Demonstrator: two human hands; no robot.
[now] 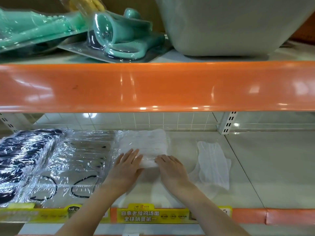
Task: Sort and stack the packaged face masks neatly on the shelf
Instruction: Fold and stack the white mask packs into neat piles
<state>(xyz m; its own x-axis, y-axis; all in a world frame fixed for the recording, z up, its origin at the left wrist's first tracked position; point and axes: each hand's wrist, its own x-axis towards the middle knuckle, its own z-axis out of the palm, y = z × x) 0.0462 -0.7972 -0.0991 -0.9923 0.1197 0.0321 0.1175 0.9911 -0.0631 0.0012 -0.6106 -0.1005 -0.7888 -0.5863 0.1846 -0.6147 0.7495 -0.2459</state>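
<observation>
A clear-wrapped pack of white face masks [146, 143] lies on the lower white shelf [255, 167], near the middle. My left hand [126, 169] rests flat against its near left corner, fingers spread. My right hand [172, 169] presses on its near right corner, fingers forward. Left of it lie a clear pack with black ear loops [80, 164] and a pack of black masks [22, 162], side by side. A loose white mask pack [213, 164] lies apart on the right.
An orange shelf beam [153, 86] crosses above the opening. The upper shelf holds teal plastic goods [117, 34] and a grey tub [230, 26]. A yellow price strip [141, 215] runs along the lower shelf's front edge. A white upright [227, 123] stands at the back right.
</observation>
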